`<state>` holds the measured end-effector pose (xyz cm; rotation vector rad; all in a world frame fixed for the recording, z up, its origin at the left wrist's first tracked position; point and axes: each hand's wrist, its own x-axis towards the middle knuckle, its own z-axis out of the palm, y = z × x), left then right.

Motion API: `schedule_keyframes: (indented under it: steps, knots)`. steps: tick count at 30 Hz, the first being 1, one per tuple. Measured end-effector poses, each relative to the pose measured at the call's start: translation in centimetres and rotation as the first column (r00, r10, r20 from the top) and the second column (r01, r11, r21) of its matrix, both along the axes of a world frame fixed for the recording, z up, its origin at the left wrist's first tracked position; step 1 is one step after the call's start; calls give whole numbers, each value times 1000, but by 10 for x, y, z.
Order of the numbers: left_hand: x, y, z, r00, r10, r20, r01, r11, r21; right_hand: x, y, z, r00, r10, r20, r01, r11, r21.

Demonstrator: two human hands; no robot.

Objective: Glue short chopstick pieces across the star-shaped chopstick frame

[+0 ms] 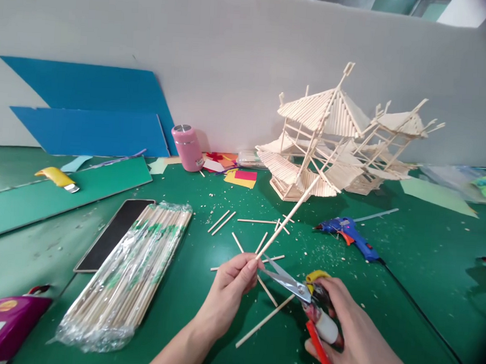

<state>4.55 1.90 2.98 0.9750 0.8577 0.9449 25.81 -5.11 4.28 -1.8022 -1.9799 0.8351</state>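
My left hand [236, 277] is closed in a pinch on the lower end of a long wooden stick [287, 217], which points up and away to the right. My right hand [347, 325] grips a pair of scissors [288, 282] with red and yellow handles. The blades are parted, their tips beside my left fingertips near the stick's lower end; whether they touch the stick I cannot tell. Under and around my hands lie several cut sticks [264, 321] on the green tabletop. Behind the held stick's upper end stands a pagoda-like stick model [311, 148].
A blue glue gun [349, 232] with a cord lies right. On the left are a plastic-wrapped stick bundle [125, 279], a dark tablet-like slab [114, 232], a yellow utility knife [57, 178] and a purple power strip [8, 321]. A pink flask [187, 148] stands by the wall.
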Motion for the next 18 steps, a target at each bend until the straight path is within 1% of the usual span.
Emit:
schedule_keyframes:
  steps: [3, 7, 12, 15, 18]
  knots:
    - [-1, 0, -1, 1000, 18, -20, -18, 1000, -4, -6, 2, 3, 1000, -15, -9, 15, 1000, -14]
    - [-1, 0, -2, 998, 45, -36, -45, 999, 14, -8, 3, 4, 1000, -6, -16, 6, 1000, 3]
    - [0, -1, -2, 995, 64, -79, -59, 997, 59, -10, 3, 2, 997, -55, -47, 56, 998, 14]
    - [0, -2, -1, 990, 48, -134, -34, 994, 108, -12, 3, 0, 997, -40, -63, 42, 999, 23]
    - [1, -4, 0, 981, 53, -188, -16, 981, 193, -13, 2, -3, 999, -18, -46, 20, 999, 40]
